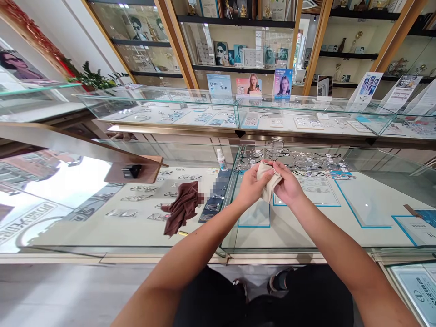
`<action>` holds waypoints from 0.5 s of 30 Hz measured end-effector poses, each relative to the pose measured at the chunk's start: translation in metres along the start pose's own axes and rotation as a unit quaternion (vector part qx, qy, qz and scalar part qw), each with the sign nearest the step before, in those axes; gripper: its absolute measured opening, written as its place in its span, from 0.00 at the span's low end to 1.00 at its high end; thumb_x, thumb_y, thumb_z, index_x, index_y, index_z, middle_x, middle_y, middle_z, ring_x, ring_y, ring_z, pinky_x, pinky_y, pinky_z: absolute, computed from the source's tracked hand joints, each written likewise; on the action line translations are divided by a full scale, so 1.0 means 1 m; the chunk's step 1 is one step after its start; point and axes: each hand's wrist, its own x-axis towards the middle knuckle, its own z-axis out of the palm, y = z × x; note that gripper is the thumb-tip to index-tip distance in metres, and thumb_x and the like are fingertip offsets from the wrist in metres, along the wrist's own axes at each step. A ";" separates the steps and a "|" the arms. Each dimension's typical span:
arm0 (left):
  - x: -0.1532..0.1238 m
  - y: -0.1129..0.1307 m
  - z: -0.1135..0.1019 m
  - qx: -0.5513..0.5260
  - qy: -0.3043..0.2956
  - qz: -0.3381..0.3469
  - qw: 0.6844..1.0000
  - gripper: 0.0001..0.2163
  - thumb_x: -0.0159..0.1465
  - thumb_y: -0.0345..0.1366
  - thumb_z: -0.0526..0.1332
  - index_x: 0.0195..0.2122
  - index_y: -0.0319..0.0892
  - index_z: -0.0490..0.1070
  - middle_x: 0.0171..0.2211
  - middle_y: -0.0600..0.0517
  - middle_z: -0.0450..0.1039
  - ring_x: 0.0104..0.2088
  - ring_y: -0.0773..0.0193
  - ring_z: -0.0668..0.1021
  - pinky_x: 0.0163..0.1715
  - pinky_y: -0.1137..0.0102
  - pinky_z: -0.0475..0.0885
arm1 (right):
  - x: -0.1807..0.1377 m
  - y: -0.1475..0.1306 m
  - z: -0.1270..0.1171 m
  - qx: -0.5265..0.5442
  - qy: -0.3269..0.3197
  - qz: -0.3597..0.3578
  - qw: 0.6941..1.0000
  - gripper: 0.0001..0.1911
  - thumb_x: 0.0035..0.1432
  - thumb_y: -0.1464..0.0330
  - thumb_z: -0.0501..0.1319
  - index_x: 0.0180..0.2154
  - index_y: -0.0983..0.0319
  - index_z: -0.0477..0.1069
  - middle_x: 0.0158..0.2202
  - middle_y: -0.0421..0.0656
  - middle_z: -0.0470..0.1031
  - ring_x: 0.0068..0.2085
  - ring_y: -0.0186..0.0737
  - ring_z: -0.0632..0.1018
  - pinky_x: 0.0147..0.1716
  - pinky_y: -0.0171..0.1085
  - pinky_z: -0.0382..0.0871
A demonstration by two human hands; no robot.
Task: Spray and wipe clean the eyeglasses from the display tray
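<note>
Both of my hands meet above the right-hand glass counter, with a crumpled beige cloth (pixel 267 192) between them. My left hand (pixel 251 185) is closed on the cloth, thumb pressed over its top. Closed around the cloth's right side, my right hand (pixel 289 185) also grips a pair of eyeglasses (pixel 276 147), whose thin rim and temple stick out past my fingertips. The rest of the eyeglasses is hidden by the cloth and fingers. Rows of eyeglass frames (pixel 311 167) lie just beyond and to the right of my hands.
A dark brown cloth (pixel 182 206) lies on the left counter, near a white spray bottle (pixel 221 160). A wooden-framed mirror (pixel 68 181) stands at the left. Across the gap runs another glass showcase (pixel 204 116) with eyewear, signs and shelves behind.
</note>
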 end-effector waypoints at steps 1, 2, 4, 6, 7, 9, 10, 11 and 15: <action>0.000 0.000 0.000 0.004 0.012 0.003 1.000 0.22 0.58 0.55 0.72 0.40 0.40 0.78 0.33 0.52 0.78 0.33 0.65 0.74 0.37 0.71 0.71 | -0.002 0.000 0.002 -0.012 0.003 -0.003 1.000 0.17 0.44 0.56 0.78 0.31 0.55 0.77 0.43 0.40 0.85 0.44 0.43 0.82 0.46 0.40 0.75; -0.001 0.001 0.000 0.006 0.023 0.005 1.000 0.22 0.58 0.55 0.71 0.40 0.40 0.78 0.33 0.51 0.78 0.33 0.65 0.74 0.37 0.71 0.71 | -0.004 0.000 0.004 -0.022 0.007 -0.007 1.000 0.16 0.46 0.56 0.77 0.31 0.56 0.76 0.41 0.39 0.85 0.42 0.42 0.81 0.43 0.39 0.75; -0.001 0.000 0.000 0.006 0.040 0.007 0.999 0.22 0.58 0.56 0.71 0.40 0.40 0.79 0.34 0.51 0.78 0.33 0.64 0.74 0.37 0.71 0.71 | -0.007 -0.001 0.007 -0.032 0.017 -0.018 0.999 0.14 0.47 0.58 0.75 0.29 0.56 0.75 0.34 0.37 0.82 0.36 0.37 0.78 0.36 0.36 0.72; 0.000 -0.001 0.000 0.005 0.048 0.005 0.999 0.23 0.59 0.57 0.70 0.40 0.40 0.79 0.34 0.51 0.78 0.33 0.64 0.74 0.36 0.71 0.71 | -0.008 -0.002 0.008 -0.039 0.024 -0.028 0.999 0.15 0.47 0.58 0.74 0.26 0.57 0.71 0.26 0.34 0.74 0.28 0.33 0.72 0.28 0.33 0.67; 0.000 -0.002 -0.001 0.010 0.048 0.003 0.999 0.23 0.60 0.58 0.69 0.40 0.40 0.79 0.34 0.51 0.78 0.32 0.64 0.74 0.36 0.70 0.71 | -0.009 -0.003 0.008 -0.045 0.026 -0.033 0.998 0.15 0.47 0.58 0.74 0.25 0.57 0.70 0.24 0.33 0.70 0.26 0.32 0.70 0.26 0.33 0.64; 0.001 -0.004 -0.002 0.025 0.040 -0.003 0.999 0.24 0.62 0.60 0.66 0.40 0.41 0.80 0.33 0.51 0.78 0.33 0.64 0.74 0.36 0.70 0.70 | -0.008 -0.004 0.008 -0.058 0.030 -0.039 0.997 0.16 0.48 0.57 0.73 0.25 0.56 0.69 0.22 0.33 0.66 0.24 0.31 0.67 0.24 0.33 0.62; 0.002 -0.005 -0.003 0.031 0.032 -0.003 0.999 0.25 0.62 0.61 0.65 0.40 0.41 0.80 0.34 0.51 0.78 0.34 0.63 0.75 0.37 0.69 0.71 | -0.007 -0.005 0.008 -0.063 0.033 -0.042 0.997 0.16 0.48 0.57 0.73 0.25 0.56 0.69 0.22 0.33 0.66 0.24 0.32 0.68 0.25 0.34 0.63; 0.002 -0.006 -0.004 0.033 0.023 -0.001 0.999 0.26 0.63 0.63 0.64 0.40 0.42 0.80 0.35 0.51 0.79 0.36 0.61 0.76 0.39 0.69 0.71 | -0.006 -0.005 0.007 -0.064 0.035 -0.043 0.996 0.15 0.48 0.57 0.72 0.25 0.56 0.69 0.23 0.34 0.69 0.26 0.33 0.71 0.26 0.34 0.65; 0.005 -0.006 -0.007 0.029 -0.043 0.002 0.999 0.29 0.61 0.67 0.62 0.39 0.42 0.79 0.38 0.49 0.79 0.42 0.58 0.77 0.47 0.67 0.71 | 0.000 -0.008 0.003 -0.042 0.048 -0.038 0.997 0.11 0.45 0.59 0.71 0.25 0.56 0.72 0.31 0.40 0.82 0.38 0.43 0.81 0.39 0.40 0.74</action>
